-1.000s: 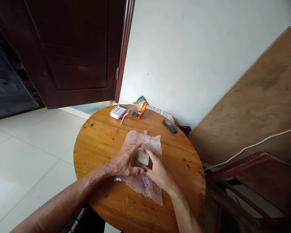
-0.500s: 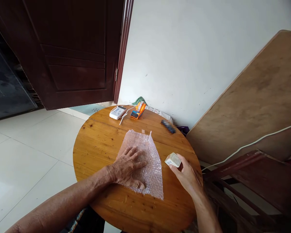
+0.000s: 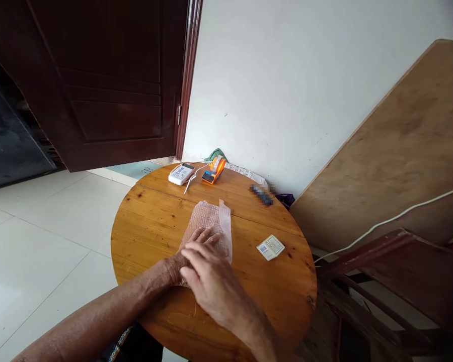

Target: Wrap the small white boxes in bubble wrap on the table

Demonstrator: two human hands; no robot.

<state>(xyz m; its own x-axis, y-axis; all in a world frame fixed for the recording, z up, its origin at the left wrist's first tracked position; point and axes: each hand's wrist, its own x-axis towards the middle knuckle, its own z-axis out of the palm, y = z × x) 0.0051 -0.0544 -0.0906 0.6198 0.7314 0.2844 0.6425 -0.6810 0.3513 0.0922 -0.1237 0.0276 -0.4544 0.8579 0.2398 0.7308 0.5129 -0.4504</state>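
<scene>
Bubble wrap (image 3: pixel 206 213): on the table (image 3: pixel 151 231), its far part in plain view and a smoother strip along its right side; the near part lies hidden under the hands.
Right hand (image 3: pixel 219 286): nearest, crossing above the left, thumb and fingers slightly bent; its palm side is hidden, so I cannot tell whether it grips the wrap's edge or touches the other hand.
Left hand (image 3: pixel 183 260): flat on the wrap, fingers stretched out, grasping nothing.
Box (image 3: pixel 271 247): right of the wrap and apart from it, resting on the wood, with neither hand on it; pale, with a printed panel and a dark patch.
Dark item (image 3: pixel 261 195): beyond the box, near the table's far right edge; blurred.
Tape dispenser (image 3: pixel 214 172): orange, with a roll in it, near the far edge.
White device (image 3: pixel 181 174): left of the dispenser, a white cable (image 3: pixel 191 182) between them.
Board (image 3: pixel 392 136): brown, at the right against the wall (image 3: pixel 287 75).
Door (image 3: pixel 109 80): dark red, at the left.
</scene>
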